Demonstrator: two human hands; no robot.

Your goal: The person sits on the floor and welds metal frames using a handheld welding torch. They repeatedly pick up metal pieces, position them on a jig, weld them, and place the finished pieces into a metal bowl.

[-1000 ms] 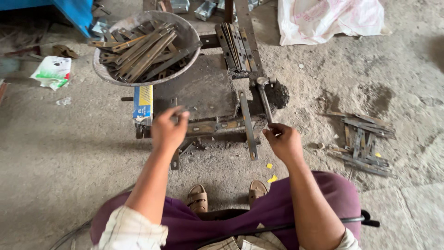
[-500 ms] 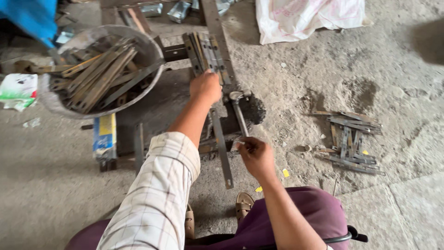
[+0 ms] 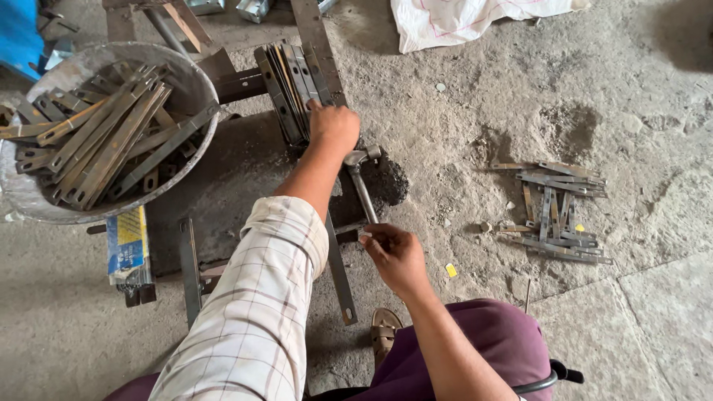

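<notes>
Rough grey concrete floor (image 3: 609,96) is seen everywhere, dusty and cracked, with a dark oily patch in the middle. Work is done low down here, so everything is kept within easy reach of the seated person.

Nearest, purple trousers (image 3: 483,349) and a brown sandal (image 3: 385,332) are seen at the bottom edge. Just above, the right hand (image 3: 397,252) is closed around the thin metal handle of a hammer (image 3: 361,178). The handle is held near its end, likely so the swing is stronger. The small grey head is pointed away, close to the other hand.

A checked sleeve (image 3: 256,312) is stretched forward, and the left hand (image 3: 334,128) is closed over the near end of a stack of strips (image 3: 286,82). These strips are flat, long and dull brown. They are set on edge, side by side, on a dark metal frame (image 3: 245,83), probably so one can be taken at a time.

To the left, a wide round metal pan (image 3: 194,87) is filled with many more rusty strips, dropped in every which way. A yellow and blue packet (image 3: 125,241) is lying by the frame.

To the right, a small pile of strips (image 3: 557,212) is spread on the floor, well apart from the stack.

Farthest away, a white sack (image 3: 460,18) is crumpled at the top.
</notes>
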